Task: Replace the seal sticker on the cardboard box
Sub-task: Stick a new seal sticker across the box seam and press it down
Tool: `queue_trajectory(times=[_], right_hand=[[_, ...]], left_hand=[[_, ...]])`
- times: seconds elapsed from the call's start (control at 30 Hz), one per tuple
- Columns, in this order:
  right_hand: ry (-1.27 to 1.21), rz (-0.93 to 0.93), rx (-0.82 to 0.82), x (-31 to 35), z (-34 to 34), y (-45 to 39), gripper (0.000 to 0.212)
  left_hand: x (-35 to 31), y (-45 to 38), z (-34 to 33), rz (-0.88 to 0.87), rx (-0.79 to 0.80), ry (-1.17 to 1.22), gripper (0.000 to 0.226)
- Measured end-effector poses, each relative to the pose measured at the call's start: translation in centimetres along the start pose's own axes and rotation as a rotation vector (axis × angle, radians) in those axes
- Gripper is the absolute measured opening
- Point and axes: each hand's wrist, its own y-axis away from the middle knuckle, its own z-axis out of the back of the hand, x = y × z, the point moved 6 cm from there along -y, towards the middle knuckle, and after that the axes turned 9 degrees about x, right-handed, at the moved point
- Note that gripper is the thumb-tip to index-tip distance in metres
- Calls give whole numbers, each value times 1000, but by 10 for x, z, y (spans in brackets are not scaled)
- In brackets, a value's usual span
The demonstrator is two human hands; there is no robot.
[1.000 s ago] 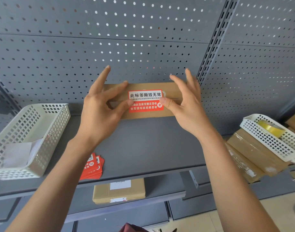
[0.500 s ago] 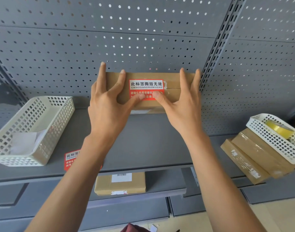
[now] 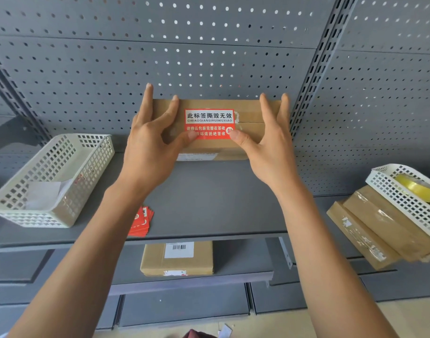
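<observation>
Your left hand point(image 3: 148, 145), right hand point(image 3: 267, 147): unclenched, fingers spread on cardboard box point(image 3: 250, 113), 2 thumbs pressing seal sticker point(image 3: 209, 124); box against far pegboard point(image 3: 209, 57)

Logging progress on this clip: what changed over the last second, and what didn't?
The thumbs slid down to the seal sticker's lower corners; both hands' fingers spread flat over the cardboard box, left hand and right hand at its ends. Sticker stays across the seam; baskets and spare stickers unmoved.
</observation>
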Motion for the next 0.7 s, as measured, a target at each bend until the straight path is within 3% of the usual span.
queue_trajectory(times=[0.13, 0.23, 0.33, 0.7], right_hand=[[27, -8, 46, 0, 1, 5, 86], [46, -36, 50, 5, -4, 8, 95], [81, -62, 20, 10, -8, 8, 102], [0, -46, 7, 6, -6, 10, 98]], left_hand=[[-1, 4, 2, -12, 46, -23, 68], [-11, 11, 2, 63, -44, 16, 81], [-24, 15, -5, 122, -134, -96, 97], [-17, 16, -7, 105, -88, 18, 85]])
